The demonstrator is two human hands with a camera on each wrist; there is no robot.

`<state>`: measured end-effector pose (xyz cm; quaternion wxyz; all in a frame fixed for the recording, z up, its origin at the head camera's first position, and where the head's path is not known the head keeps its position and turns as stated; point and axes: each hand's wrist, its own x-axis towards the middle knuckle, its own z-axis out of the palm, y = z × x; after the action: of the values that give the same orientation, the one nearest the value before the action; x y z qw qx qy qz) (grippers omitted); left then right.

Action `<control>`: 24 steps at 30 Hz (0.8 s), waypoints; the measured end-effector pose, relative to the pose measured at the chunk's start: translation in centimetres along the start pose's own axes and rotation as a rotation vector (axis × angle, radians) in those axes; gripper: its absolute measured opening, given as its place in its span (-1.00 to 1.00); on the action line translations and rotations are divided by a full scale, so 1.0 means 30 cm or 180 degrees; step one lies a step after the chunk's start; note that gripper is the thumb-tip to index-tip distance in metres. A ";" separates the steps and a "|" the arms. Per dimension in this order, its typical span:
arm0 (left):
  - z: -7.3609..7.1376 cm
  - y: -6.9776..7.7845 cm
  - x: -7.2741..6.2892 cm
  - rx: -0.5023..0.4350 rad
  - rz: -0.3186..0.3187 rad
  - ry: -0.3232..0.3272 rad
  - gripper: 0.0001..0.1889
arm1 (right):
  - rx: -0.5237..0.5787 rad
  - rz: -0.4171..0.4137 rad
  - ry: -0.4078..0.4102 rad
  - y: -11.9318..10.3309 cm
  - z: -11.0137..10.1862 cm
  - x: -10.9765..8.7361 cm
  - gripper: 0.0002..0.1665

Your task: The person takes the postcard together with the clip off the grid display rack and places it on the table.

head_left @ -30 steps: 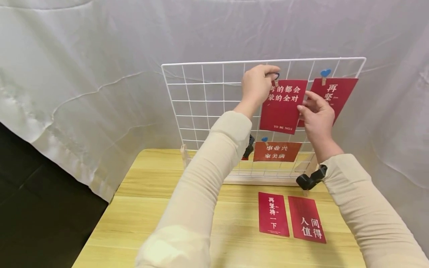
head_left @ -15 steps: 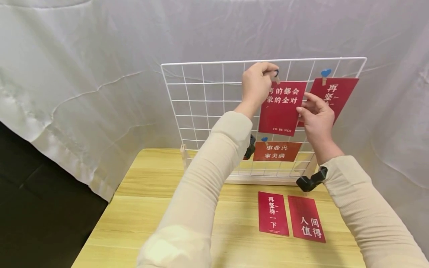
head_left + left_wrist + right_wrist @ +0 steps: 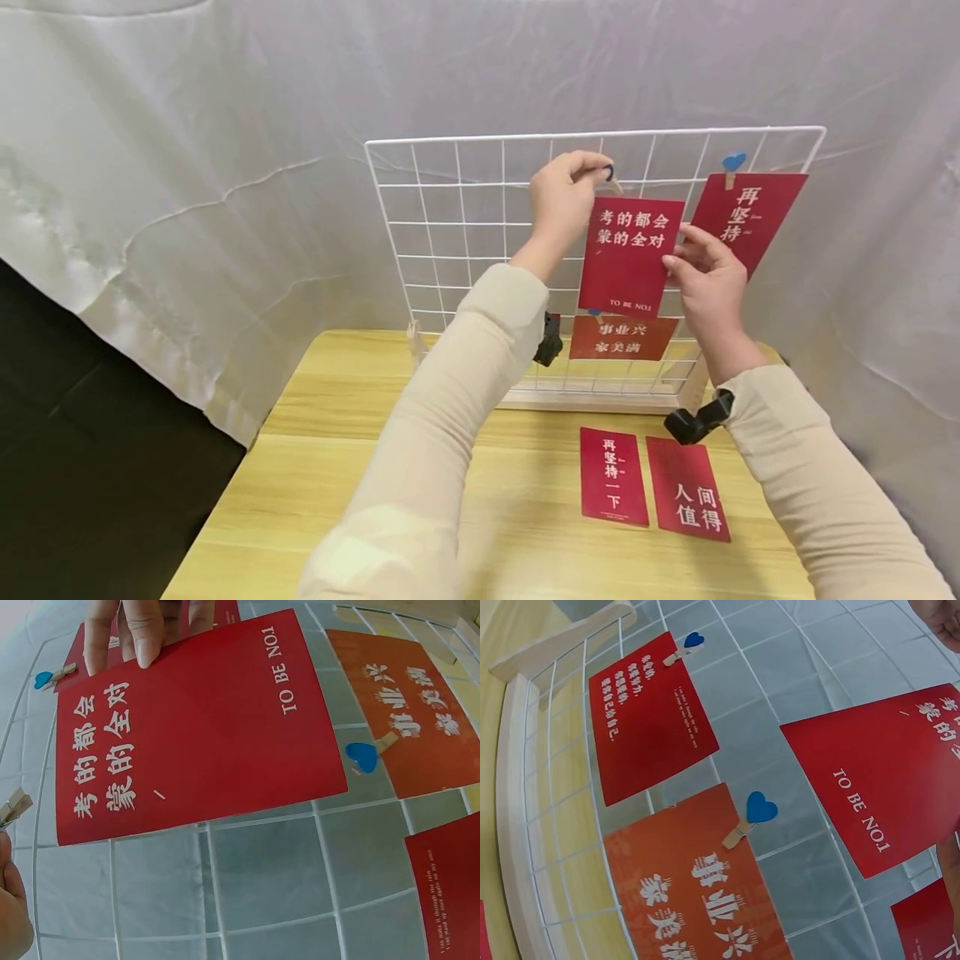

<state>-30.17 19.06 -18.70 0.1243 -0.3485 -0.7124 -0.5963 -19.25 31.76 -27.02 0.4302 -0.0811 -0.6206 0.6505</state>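
from the head, i see the left hand (image 3: 562,196) with its fingers drawn in to pinch a peg (image 3: 617,187) before the upper grid (image 3: 505,223); the right hand (image 3: 712,287) nips a card (image 3: 626,271) by its edge between thumb and fingers, also before the grid. at the left wrist, the peg sits apart from the card. at the right wrist, an orange card (image 3: 686,877) hangs low on the grid under a heart clip (image 3: 759,810).

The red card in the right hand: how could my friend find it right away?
Find the white wire grid on the yellow table. In front, just right of its middle, the right hand pinches a red card. Only this one visibly says TO BE NO.1.
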 end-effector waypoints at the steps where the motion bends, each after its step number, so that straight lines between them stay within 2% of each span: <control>1: -0.004 -0.005 -0.004 -0.0017 -0.0003 -0.0012 -0.87 | -0.0027 0.0030 -0.0003 -0.002 0.001 -0.006 -0.59; 5: -0.022 -0.027 -0.025 -0.0019 -0.0053 0.0001 -0.88 | -0.0138 0.0089 -0.0021 0.023 -0.006 -0.023 -0.59; 10: -0.042 -0.058 -0.054 -0.0096 -0.0127 0.0054 -0.88 | 0.0068 0.0128 -0.0032 0.056 -0.019 -0.051 -0.58; 14: -0.049 -0.077 -0.083 -0.0162 -0.0260 0.0087 -0.89 | 0.0060 0.0179 -0.0042 0.086 -0.031 -0.068 -0.57; 20: -0.055 -0.111 -0.135 -0.0152 -0.0498 0.0055 -0.89 | 0.0004 0.0280 -0.0227 0.117 -0.040 -0.101 -0.56; 24: -0.064 -0.145 -0.169 -0.0264 -0.0567 0.0017 -0.88 | -0.0147 0.0353 -0.0334 0.155 -0.045 -0.119 -0.55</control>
<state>-29.75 15.28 -24.54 0.0581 -0.2871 -0.7149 -0.6349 -18.33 31.03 -32.92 0.3584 -0.0911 -0.6517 0.6622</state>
